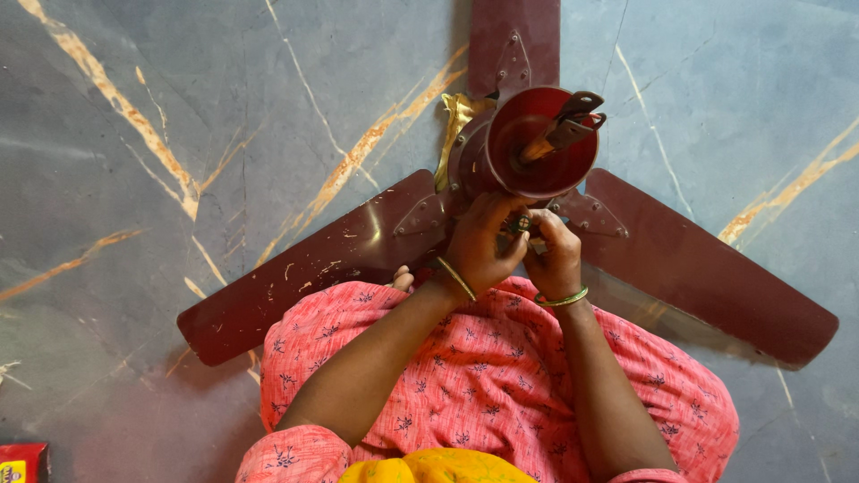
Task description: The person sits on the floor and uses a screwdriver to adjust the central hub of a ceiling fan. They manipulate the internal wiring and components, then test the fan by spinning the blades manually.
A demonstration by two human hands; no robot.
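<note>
A dark maroon ceiling fan (313,268) lies on the floor with three blades spread out and its red canopy cup (537,143) and down-rod pointing up at me. My left hand (479,246) and my right hand (555,255) meet just below the motor hub, fingers closed around a small dark part (519,224) with wires; what it is I cannot make out. Both wrists carry bangles. A strip of yellowish tape or foil (456,125) hangs at the hub's left side.
Grey-blue marble floor (179,107) with orange veins lies all around. My lap in pink patterned cloth (483,376) fills the lower middle, over the fan's near edge. A red and yellow packet (22,462) sits at the bottom left corner.
</note>
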